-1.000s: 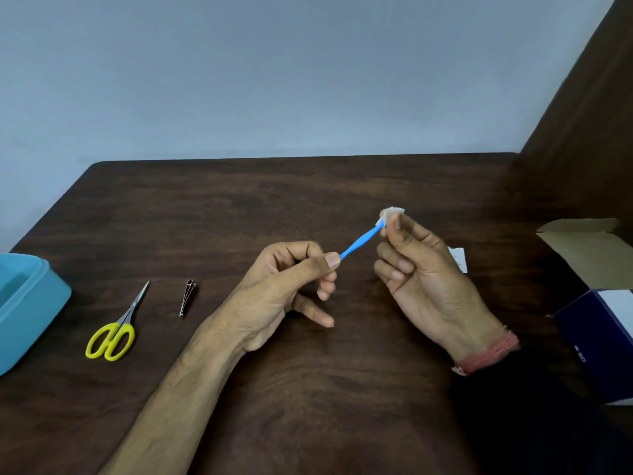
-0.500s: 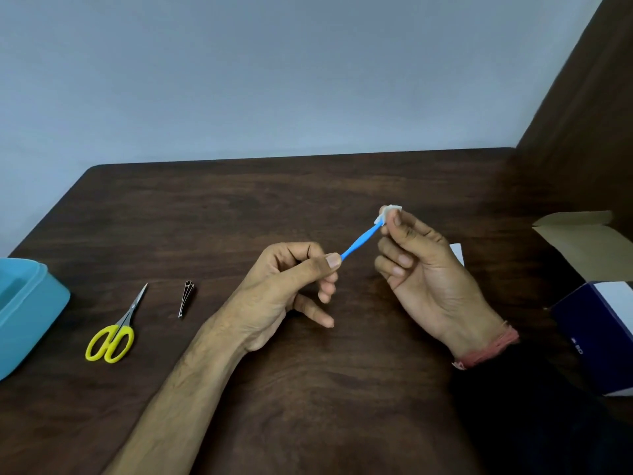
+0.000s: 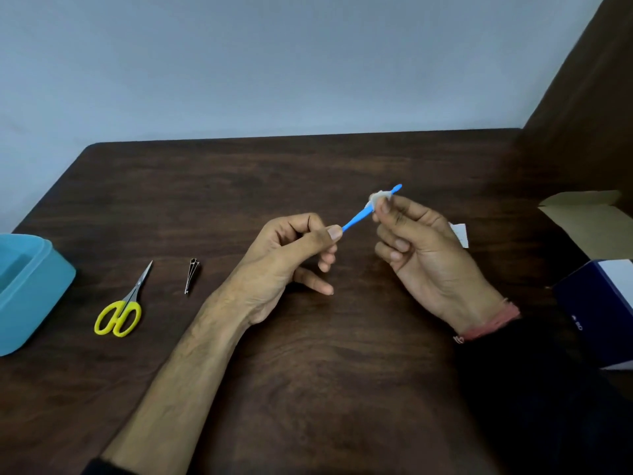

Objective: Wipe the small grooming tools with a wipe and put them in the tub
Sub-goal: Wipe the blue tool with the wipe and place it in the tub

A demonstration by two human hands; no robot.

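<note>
Above the tabletop centre, a blue pick is pinched by the left hand, while a wipe is pinched around it by the right hand. Scissors, clippers and tub are seen at 9 o'clock.

A plain indoor room, likely a home or small office corner. A dark wood-grain worktop stands against a bare pale blue-grey wall, with a dark brown panel at the right. Household items lie on it: yellow-handled scissors, a teal plastic tub, an open cardboard box.
</note>
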